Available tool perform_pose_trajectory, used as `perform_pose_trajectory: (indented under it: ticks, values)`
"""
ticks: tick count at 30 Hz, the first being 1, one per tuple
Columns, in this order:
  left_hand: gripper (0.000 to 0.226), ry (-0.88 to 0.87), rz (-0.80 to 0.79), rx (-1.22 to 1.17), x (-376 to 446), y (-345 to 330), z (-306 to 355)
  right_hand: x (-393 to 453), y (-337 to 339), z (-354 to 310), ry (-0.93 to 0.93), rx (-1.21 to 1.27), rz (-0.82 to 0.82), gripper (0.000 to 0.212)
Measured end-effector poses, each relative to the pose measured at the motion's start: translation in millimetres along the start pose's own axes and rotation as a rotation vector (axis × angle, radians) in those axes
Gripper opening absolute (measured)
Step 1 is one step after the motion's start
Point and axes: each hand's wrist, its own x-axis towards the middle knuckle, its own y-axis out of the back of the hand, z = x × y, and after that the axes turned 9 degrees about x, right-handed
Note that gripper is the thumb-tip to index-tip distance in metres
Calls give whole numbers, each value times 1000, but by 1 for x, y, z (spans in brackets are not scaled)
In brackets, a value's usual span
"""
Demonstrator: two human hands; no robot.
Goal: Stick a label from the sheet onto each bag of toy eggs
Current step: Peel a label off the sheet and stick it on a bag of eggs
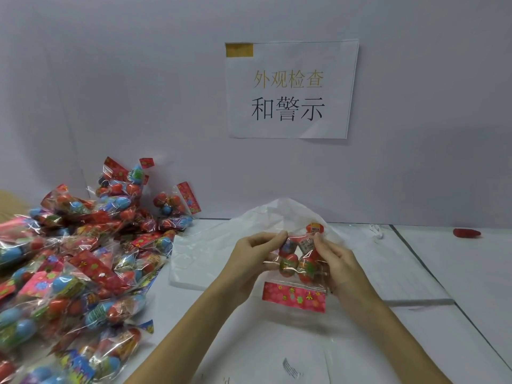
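Nearest the camera, a label sheet (291,368) lies flat on the white table (415,328), a patch of grey print showing on it. Just beyond, 2 bare forearms reach up from the near edge and meet above the middle of the table. Both hands hold 1 clear bag of toy eggs (297,266) in the air, its red flowered header card hanging down toward the camera. At the bag's left side, the left hand (249,259) pinches the clear film between thumb and curled fingers. From the right, the right hand (336,261) grips the bag, its fingers curled round the eggs and its thumb lying on the front. Red eggs show through the film, and a small printed patch sits near the bag's far end; what it is cannot be told. Under and beyond the hands a crumpled white plastic bag (210,245) is spread on the table. A big heap of bagged eggs (77,261), red and blue, fills the left side up to the wall. On the far wall (138,92) hangs a paper sign (291,90) with Chinese characters. Far right on the table lies a small red object (466,233).
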Motion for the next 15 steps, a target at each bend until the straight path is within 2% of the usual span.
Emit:
perform_pose_trajectory:
  ticks: [4, 6, 9, 11, 13, 15]
  values:
    - [22, 2, 17, -142, 1, -2, 1, 4, -2, 2, -47, 114, -27, 40]
    - [21, -34, 156, -154, 0, -7, 0, 4, -5, 4, -117, 245, -64, 41]
    - [23, -76, 287, -136, 0, -6, 2, 2, -6, 4, -125, 248, -133, 41]
    - [30, -47, 268, -170, 1, -2, 6, 2, -5, 3, -109, 229, -55, 50]
    - [46, 13, 204, -165, 2, 0, 7, 2, -4, 1, -101, 212, 12, 54]
    - [55, 62, 96, -13, 2, 2, 7, 2, -3, 0, -94, 188, 44, 50]
